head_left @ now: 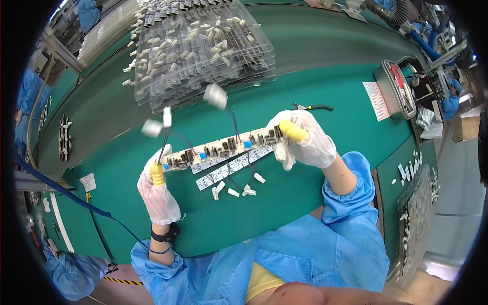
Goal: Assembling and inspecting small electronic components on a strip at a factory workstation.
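Observation:
Between my hands hangs a long strip of circuit boards (223, 148), raised above the green mat and slanting up to the right. Blue and black parts stand along it, and dark wires with white connectors (167, 117) swing from it, some smeared by motion. My left hand (158, 188), in a white glove with a yellow finger cot, grips its left end. My right hand (301, 138), gloved likewise, pinches the right end. Beneath, partly hidden by the strip, white circuit board strips (229, 170) lie on the mat, their wires ending in white connectors (233, 192).
Stacked clear plastic trays (203, 56) full of boards stand at the back. Cutting pliers (315, 107) lie beyond my right hand. At the right are a metal tool box (394, 91) and a pink-dotted sheet (376, 100). A blue cord (66, 192) runs toward my left wrist strap.

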Tool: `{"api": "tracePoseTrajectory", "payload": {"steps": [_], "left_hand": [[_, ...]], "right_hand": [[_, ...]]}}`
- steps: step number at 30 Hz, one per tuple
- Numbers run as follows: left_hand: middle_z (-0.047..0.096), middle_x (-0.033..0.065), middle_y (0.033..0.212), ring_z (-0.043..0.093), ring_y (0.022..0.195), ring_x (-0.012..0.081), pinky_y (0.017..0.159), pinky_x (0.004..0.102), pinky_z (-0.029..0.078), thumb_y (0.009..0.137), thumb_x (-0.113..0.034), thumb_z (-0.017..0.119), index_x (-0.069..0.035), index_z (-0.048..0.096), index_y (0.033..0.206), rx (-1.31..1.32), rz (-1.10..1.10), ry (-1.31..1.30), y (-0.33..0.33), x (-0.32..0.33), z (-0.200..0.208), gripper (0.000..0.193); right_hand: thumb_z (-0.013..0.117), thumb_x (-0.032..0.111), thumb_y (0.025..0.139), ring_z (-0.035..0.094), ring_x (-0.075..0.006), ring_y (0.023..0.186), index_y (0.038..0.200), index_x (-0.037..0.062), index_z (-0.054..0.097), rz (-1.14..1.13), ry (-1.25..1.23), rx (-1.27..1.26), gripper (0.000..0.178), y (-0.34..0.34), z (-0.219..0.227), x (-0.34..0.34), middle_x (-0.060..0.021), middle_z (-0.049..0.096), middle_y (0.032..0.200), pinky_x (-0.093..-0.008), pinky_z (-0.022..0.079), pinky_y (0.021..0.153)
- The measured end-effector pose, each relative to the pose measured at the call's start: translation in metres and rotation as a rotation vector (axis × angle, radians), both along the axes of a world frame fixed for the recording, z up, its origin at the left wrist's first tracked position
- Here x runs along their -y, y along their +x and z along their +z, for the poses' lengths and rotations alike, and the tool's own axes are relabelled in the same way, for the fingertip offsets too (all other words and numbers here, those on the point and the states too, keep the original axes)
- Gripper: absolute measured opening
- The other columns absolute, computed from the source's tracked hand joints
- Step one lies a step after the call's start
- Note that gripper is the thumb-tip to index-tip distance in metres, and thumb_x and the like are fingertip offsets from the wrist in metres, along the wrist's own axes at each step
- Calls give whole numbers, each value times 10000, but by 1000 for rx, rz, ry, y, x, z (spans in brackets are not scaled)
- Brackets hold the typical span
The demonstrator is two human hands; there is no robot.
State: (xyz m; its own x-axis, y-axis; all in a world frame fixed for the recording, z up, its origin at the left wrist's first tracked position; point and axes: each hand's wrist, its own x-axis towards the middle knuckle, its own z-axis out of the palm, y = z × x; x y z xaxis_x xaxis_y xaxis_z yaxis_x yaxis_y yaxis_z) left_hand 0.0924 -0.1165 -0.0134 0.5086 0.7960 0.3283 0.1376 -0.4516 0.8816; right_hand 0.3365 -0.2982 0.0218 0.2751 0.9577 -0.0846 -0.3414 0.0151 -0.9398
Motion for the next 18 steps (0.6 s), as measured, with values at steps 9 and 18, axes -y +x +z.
{"api": "tracePoseTrajectory", "payload": {"steps": [9,18], "left_hand": [[673,97,923,642,756,142,745,260,479,938,-398,502,50,600,1109,222,-189,-357,-9,4,3,489],[593,86,1101,571,942,158,785,282,471,932,-158,434,-10,573,1120,69,-141,-273,-31,-45,14,277]], "right_hand": [[636,415,838,560,-143,486,1022,-15,533,-23,-86,-152,478,3,-10,-6,-91,592,625,-219,446,436],[731,143,736,590,-206,994,1254,41,455,84,-58,732,596,-2,-15,-17,-112,571,1107,-319,506,816]]}}
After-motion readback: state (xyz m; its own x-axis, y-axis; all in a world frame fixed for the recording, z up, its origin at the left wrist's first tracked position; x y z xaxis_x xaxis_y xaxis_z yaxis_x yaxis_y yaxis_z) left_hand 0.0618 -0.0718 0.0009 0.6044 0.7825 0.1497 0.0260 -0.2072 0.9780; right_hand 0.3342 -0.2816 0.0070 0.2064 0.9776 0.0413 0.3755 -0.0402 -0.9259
